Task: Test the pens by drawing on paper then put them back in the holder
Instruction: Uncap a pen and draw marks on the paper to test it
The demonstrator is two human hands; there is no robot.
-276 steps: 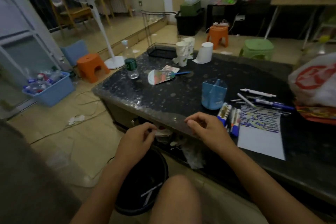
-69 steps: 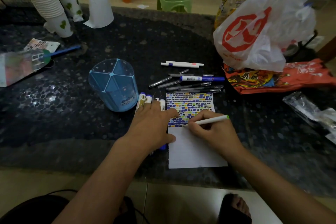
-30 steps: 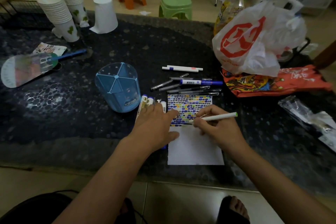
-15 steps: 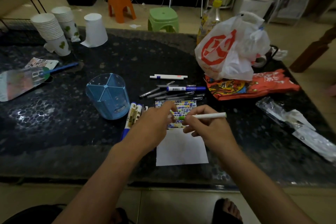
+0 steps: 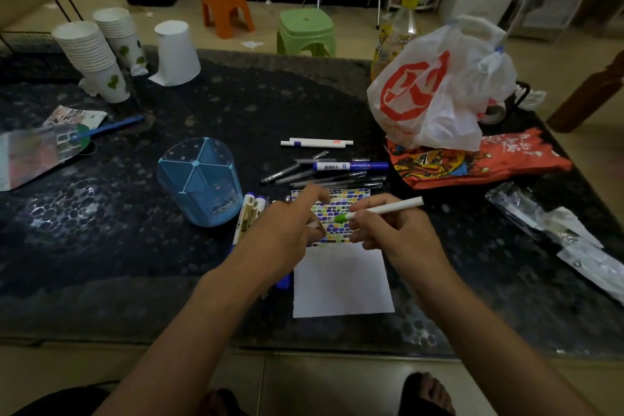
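My right hand (image 5: 398, 236) grips a white pen (image 5: 385, 209) with a green front end, held level above the paper (image 5: 341, 280). The paper's upper part is filled with coloured marks; its lower part is blank. My left hand (image 5: 287, 230) is just left of the pen's tip and pinches a small white cap (image 5: 313, 223). The blue divided pen holder (image 5: 199, 179) stands upright to the left with no pens in it. Several pens (image 5: 337, 172) lie beyond the paper, and two markers (image 5: 251, 209) lie beside the holder.
The dark stone table (image 5: 135, 246) also carries stacked paper cups (image 5: 98, 61), a hand fan (image 5: 40, 152), a white plastic bag (image 5: 439, 88), a red packet (image 5: 472, 162) and clear wrappers (image 5: 557, 230). Orange and green stools stand beyond it.
My right hand lifted the pen off the paper and turned it level. My left hand left the paper and came to the pen's tip.
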